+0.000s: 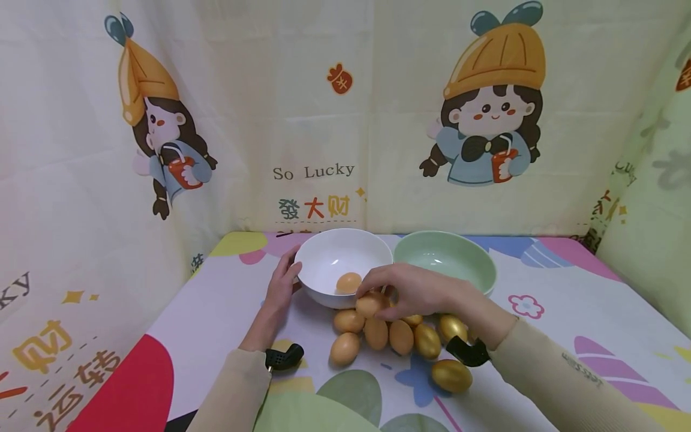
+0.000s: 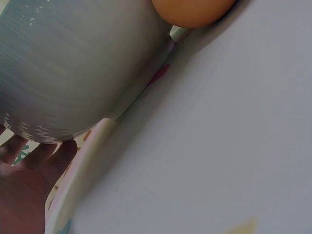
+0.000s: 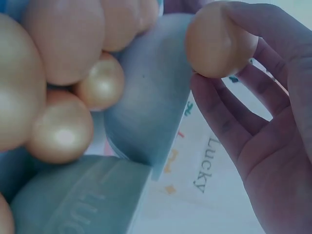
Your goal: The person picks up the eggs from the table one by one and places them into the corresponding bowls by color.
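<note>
My right hand (image 1: 407,291) pinches a brown egg (image 1: 370,305) between thumb and fingers, at the near rim of the white bowl (image 1: 324,294). In the right wrist view the pinched egg (image 3: 214,41) shows up close. One brown egg (image 1: 348,282) lies inside the white bowl. At that bowl's left side my left hand (image 1: 282,279) grips the rim, thumb over the edge and fingers outside; in the left wrist view its fingers (image 2: 61,156) touch the bowl wall. Several brown eggs (image 1: 345,349) and gold eggs (image 1: 452,376) lie on the table in front of the bowls.
A green bowl (image 1: 459,252) stands right of the white one, partly behind my right forearm. The table is covered by a patterned cloth (image 1: 567,318). A printed curtain (image 1: 405,120) hangs behind its far edge.
</note>
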A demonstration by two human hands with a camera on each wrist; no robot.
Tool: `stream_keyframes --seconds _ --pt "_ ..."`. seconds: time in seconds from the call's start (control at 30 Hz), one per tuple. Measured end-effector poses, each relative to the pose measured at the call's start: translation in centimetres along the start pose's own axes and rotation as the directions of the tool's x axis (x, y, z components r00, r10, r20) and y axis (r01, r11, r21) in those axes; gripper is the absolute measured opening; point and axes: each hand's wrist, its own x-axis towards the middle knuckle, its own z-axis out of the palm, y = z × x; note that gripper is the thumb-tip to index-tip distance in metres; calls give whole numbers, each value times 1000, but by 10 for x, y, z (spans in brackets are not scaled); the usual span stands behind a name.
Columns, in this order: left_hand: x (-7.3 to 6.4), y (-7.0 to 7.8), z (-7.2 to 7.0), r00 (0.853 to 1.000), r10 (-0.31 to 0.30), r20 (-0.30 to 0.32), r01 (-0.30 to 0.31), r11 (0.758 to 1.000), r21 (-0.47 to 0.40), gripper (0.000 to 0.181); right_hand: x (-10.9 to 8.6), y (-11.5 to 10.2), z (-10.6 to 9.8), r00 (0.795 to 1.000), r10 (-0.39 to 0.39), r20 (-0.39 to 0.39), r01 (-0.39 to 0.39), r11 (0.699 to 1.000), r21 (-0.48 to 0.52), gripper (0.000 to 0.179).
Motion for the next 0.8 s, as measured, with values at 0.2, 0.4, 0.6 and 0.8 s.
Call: stream_keyframes --seconds 0.2,0.4,0.6,0.8 --pt "-1 1 1 1000 2 -6 -2 1000 3 47 6 8 -11 996 58 -64 -57 998 25 35" --pt "-1 2 1 1000 8 -4 -8 1000 -5 46 16 26 -18 987 -40 -155 42 999 14 35" --pt "0 2 0 1000 -7 -9 6 1000 -1 45 28 39 -20 982 -6 -186 12 999 30 36" --pt "1 0 0 1000 -6 -11 6 1000 15 45 40 47 -17 986 71 -152 -68 997 27 36"
